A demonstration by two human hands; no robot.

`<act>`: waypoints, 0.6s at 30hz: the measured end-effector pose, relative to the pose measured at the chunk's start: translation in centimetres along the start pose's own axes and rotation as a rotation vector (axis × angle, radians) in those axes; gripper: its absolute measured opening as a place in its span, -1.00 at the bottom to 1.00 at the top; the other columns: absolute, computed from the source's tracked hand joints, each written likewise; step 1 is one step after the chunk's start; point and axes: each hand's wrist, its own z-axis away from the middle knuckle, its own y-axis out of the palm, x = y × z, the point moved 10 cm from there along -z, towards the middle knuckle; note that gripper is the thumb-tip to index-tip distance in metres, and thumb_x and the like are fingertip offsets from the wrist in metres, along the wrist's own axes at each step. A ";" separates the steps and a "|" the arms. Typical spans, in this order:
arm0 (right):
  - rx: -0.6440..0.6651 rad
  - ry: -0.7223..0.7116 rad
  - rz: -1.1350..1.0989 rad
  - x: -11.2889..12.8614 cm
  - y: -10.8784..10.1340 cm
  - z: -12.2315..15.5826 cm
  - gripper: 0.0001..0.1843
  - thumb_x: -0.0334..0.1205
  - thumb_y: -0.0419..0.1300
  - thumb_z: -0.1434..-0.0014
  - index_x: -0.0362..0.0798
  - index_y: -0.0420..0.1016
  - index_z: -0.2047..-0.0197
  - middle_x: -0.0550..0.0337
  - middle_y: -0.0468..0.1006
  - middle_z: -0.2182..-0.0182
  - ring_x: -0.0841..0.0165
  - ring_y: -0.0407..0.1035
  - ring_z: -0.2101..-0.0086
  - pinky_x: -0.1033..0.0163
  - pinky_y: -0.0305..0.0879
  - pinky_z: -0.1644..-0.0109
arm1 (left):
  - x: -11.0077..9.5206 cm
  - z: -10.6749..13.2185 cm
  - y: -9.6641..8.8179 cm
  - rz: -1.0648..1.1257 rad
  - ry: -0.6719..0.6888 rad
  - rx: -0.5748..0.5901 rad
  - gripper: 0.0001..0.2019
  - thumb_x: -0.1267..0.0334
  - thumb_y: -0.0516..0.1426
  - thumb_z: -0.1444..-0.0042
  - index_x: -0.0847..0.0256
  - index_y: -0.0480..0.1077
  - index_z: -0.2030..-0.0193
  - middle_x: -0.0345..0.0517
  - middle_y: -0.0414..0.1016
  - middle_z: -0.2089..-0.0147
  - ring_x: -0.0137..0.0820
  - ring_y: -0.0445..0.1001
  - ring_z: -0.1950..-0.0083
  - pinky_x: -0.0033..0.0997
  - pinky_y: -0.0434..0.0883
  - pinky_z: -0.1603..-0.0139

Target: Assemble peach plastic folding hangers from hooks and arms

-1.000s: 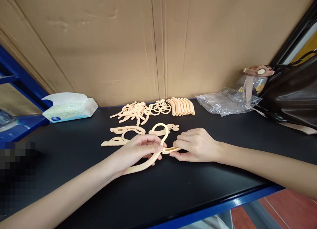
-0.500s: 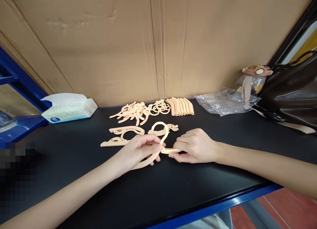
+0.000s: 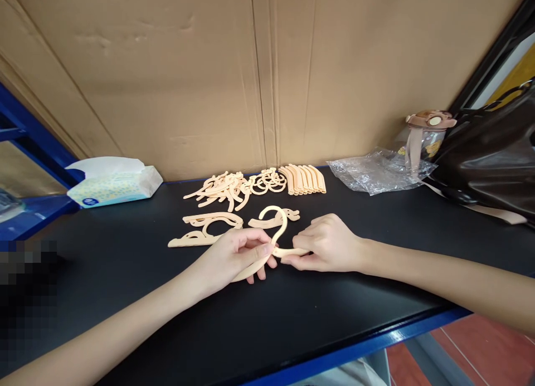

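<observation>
Between my hands is a beige folding clothes hanger [image 3: 282, 225], its curved hook pointing up. My left hand [image 3: 240, 253] is closed on its left arm close to the joint, thumb on top. The fingers of my right hand [image 3: 328, 245] wrap round the hanger's other arm, just right of the joint. Behind them lie a folded hanger [image 3: 194, 240] on the left and more hanger parts [image 3: 261, 223] behind the hook. Part of the held left arm is hidden under my left hand.
Farther back are a pile of loose curved pieces [image 3: 225, 188], several hooks [image 3: 270, 181] and a row of hanger arms [image 3: 303, 180]. A tissue pack [image 3: 115, 185] stands left. Plastic bag [image 3: 363, 171], bottle [image 3: 432, 135] and dark bag [image 3: 489, 157] are right, on the black table [image 3: 334, 330].
The hanger's hook has turned slightly, its opening now showing toward the lower left. Both hands keep their hold and have hardly moved. The whole view has shifted a little.
</observation>
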 end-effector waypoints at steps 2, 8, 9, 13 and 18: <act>0.014 0.018 -0.005 -0.3 0.2 0.0 -0.44 0.02 0.00 -0.26 -0.11 0.28 0.68 0.27 0.29 0.77 0.54 0.02 0.71 0.31 -0.23 0.51 | 0.0 0.0 0.1 -0.008 0.002 0.008 -0.72 0.02 0.08 -0.15 0.22 0.38 0.33 -0.13 0.52 0.33 -0.42 0.45 0.42 -0.52 0.39 0.50; 0.029 -0.001 -0.009 -0.4 0.2 -0.2 -0.45 0.04 0.02 -0.25 -0.11 0.29 0.66 0.27 0.32 0.75 0.52 0.04 0.68 0.30 -0.19 0.50 | -0.2 0.3 0.2 -0.152 0.010 -0.009 -0.72 0.04 0.00 -0.22 0.20 0.35 0.29 -0.13 0.50 0.31 -0.41 0.44 0.44 -0.49 0.35 0.48; 0.029 -0.006 -0.010 -0.4 0.2 -0.2 -0.46 0.04 0.03 -0.25 -0.11 0.29 0.66 0.27 0.32 0.75 0.52 0.05 0.68 0.30 -0.18 0.49 | -0.5 0.5 0.1 -0.259 0.033 -0.043 -0.72 0.05 -0.02 -0.24 0.19 0.35 0.29 -0.15 0.49 0.34 -0.41 0.43 0.46 -0.49 0.33 0.47; 0.020 -0.061 -0.027 -0.2 0.2 -0.5 -0.49 0.03 0.05 -0.23 -0.10 0.27 0.65 0.28 0.33 0.72 0.50 0.08 0.64 0.29 -0.08 0.45 | -2.9 1.6 0.3 -0.818 0.244 -0.204 -0.74 0.13 -0.07 -0.28 0.17 0.29 0.37 -0.17 0.41 0.47 -0.39 0.36 0.52 -0.46 0.12 0.50; -0.042 -0.092 -0.051 -0.1 -0.5 -0.6 -0.52 0.06 0.07 -0.22 -0.09 0.30 0.60 0.28 0.36 0.67 0.48 0.16 0.58 0.29 0.01 0.39 | -3.2 2.0 2.0 -1.103 0.367 -0.152 -0.82 0.23 -0.04 -0.28 0.17 0.17 0.37 -0.21 0.39 0.48 -0.40 0.34 0.56 -0.45 -0.01 0.56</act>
